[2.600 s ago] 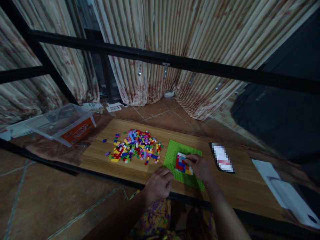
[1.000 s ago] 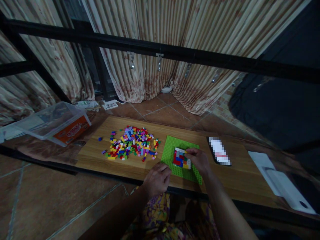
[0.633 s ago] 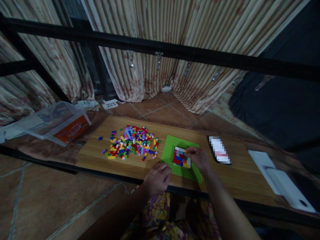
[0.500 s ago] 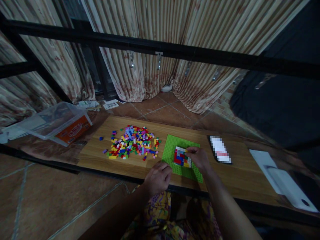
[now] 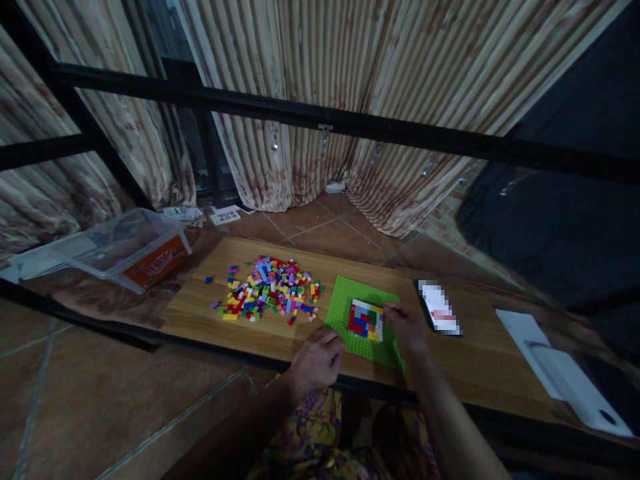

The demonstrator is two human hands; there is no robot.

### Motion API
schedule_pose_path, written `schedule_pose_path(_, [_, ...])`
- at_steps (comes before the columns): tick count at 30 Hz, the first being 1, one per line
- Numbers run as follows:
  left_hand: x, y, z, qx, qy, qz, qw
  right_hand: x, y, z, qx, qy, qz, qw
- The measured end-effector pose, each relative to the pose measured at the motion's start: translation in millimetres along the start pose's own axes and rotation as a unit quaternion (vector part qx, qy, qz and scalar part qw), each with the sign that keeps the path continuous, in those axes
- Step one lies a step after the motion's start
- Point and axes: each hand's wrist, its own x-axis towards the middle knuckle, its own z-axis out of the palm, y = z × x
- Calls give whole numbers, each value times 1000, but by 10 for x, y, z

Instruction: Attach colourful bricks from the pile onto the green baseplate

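Note:
A green studded baseplate (image 5: 343,293) lies on the wooden table, carrying a flat, roughly square patch of bricks (image 5: 365,321) in red, blue, yellow and white. My right hand (image 5: 406,327) is over the plate's right side, its fingertips pinched together beside the patch's upper right corner. Anything between those fingertips is too small to make out. At the table's front edge, by the plate's lower left corner, rests my left hand (image 5: 319,357). Its fingers are curled closed and their inside is hidden. Left of the plate spreads a pile of loose coloured bricks (image 5: 275,287).
A phone (image 5: 440,307) with a blurred screen lies right of the baseplate. Farther right are white flat objects (image 5: 575,377). A clear plastic box (image 5: 135,247) with an orange label stands at the left. A dark metal bar (image 5: 300,113) crosses beyond the table, before striped curtains.
My right hand has drawn slightly right, off the patch's upper right corner, so more of its bricks show. The left hand stays at the table edge. The view has shifted a little.

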Motion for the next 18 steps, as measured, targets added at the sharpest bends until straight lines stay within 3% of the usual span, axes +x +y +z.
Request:
schedule_pose_path(3, [-1,-2,-2,3,-4,-1,1000,-132,51,11,5,42,-6,999])
schedule_pose_path(8, [3,5,-6,7,-9,-6,1000,-300,66,118,-55,48,-63,995])
schedule_pose_path(14, [-12,26,9,6,21,-16,1000,-406,100,303,-210,59,-209,953])
schedule_pose_path(18, [-23,25,4,11,50,-22,998,-447,143,342,-237,68,-245,938])
